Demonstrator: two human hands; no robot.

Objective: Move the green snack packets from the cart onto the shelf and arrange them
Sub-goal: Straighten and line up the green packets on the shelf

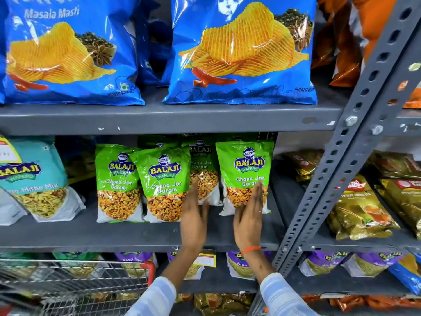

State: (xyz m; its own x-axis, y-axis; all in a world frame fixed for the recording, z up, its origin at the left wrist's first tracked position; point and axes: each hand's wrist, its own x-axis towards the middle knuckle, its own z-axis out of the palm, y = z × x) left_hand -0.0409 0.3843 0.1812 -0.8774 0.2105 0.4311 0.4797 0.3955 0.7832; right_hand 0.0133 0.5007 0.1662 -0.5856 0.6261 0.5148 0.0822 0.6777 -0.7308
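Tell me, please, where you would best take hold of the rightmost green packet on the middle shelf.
Probably by the rightmost green packet's two side edges, from the front: it stands upright facing out, with clear space at its right, and the open hands, left and right, already flank its lower part.

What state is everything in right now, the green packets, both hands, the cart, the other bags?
Green packets: standing upright on the middle shelf, some overlapping.
Rightmost green packet: upright, right hand against its front.
Left hand: open, fingers flat, between two packets.
Right hand: open, flat.
Middle shelf: front strip bare.
Blue chip bags: upright, shelf above.
Cart: at lower left, contents unclear.
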